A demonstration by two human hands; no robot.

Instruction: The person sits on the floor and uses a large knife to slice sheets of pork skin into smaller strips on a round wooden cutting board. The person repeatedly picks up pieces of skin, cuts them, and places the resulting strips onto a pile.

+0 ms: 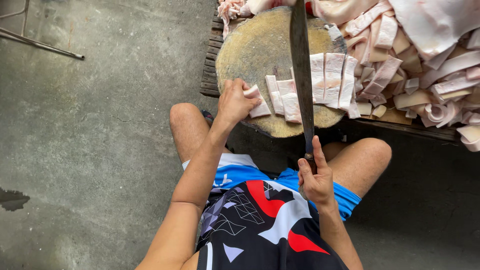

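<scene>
There are no packages, labels, signs or screens in this view.

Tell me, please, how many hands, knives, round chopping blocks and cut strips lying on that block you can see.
Hands: 2, left hand and right hand
Long knife: 1
Round chopping block: 1
Pale cut strips on the block: about 7
Total: about 11
</scene>
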